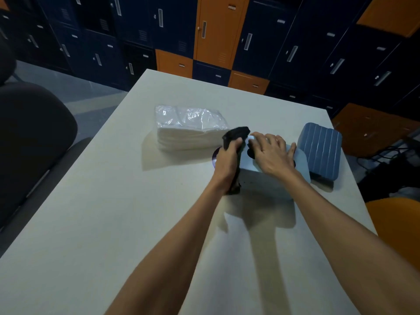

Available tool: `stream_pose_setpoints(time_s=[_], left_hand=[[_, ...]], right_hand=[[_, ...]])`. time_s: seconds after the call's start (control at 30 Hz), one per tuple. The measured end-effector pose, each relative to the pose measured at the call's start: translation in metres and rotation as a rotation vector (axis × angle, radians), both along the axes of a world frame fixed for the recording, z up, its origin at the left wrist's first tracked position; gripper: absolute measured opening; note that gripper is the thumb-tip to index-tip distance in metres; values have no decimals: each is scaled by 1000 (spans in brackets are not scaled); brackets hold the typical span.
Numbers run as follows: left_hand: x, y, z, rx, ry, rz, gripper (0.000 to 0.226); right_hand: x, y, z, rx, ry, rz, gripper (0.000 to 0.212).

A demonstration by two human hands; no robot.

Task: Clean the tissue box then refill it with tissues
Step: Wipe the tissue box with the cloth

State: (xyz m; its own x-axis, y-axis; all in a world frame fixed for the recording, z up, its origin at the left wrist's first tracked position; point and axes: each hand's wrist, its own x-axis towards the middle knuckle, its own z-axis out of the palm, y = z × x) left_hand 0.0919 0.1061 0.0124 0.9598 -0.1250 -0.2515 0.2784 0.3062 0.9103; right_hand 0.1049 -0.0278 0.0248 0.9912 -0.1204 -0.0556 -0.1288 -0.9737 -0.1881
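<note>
Pale grey tissue box, standing on the right half of the surface, its near face turned toward the viewer and its flat top partly covered by both hands. Right hand: palm down on the top of the box, fingers straight and slightly spread, thumb held out to the right along the top panel. Left hand: fingers curled round a dark cloth, gripping it against the left end of the box; one bunch of the cloth stands up above the knuckles, and a tail hangs down along the box's left corner toward the surface. A dark round shape shows just behind the left hand, too hidden to identify. Pack of white tissues, stacked flat in clear crinkled plastic wrap, lies on the surface just beyond and to the left of the box, its near right corner close to the raised cloth. Blue ribbed cover with rounded corners sits just beside the box on the right, near the surface's right edge. Surroundings: dark chair at the left, orange seat at the right, black cables on the floor beyond it, and a wall of navy and orange lockers behind.
</note>
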Motion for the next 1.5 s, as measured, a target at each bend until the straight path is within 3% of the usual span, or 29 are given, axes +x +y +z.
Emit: stream_pose_setpoints(time_s=[0.07, 0.2, 0.33, 0.6, 0.8, 0.9, 1.0, 1.33, 1.5], left_hand=[[-28, 0, -15, 24, -47, 55, 22], [-57, 22, -42, -17, 110, 147, 28], [-53, 43, -34, -85, 265, 245, 33], [-53, 52, -22, -99, 304, 276, 38], [-47, 53, -25, -18, 299, 254, 36], [-44, 53, -25, 3, 296, 241, 34], [-40, 53, -25, 34, 272, 234, 29], [-8, 15, -25, 271, 185, -2, 16], [14, 4, -12, 135, 273, 17, 27]], right_hand=[[-2, 0, 0, 7, 4, 7, 47], [-3, 0, 5, -4, 12, 25, 47], [-1, 2, 16, -206, 16, 53, 48], [5, 0, 37, -459, 76, -88, 65], [-8, -15, 27, -141, 75, 311, 50], [-14, -15, 13, -4, 75, 181, 48], [-10, -15, 13, -54, 29, 62, 50], [-10, -15, 0, -66, -32, 62, 50], [-9, -13, 0, -54, -61, 61, 49]])
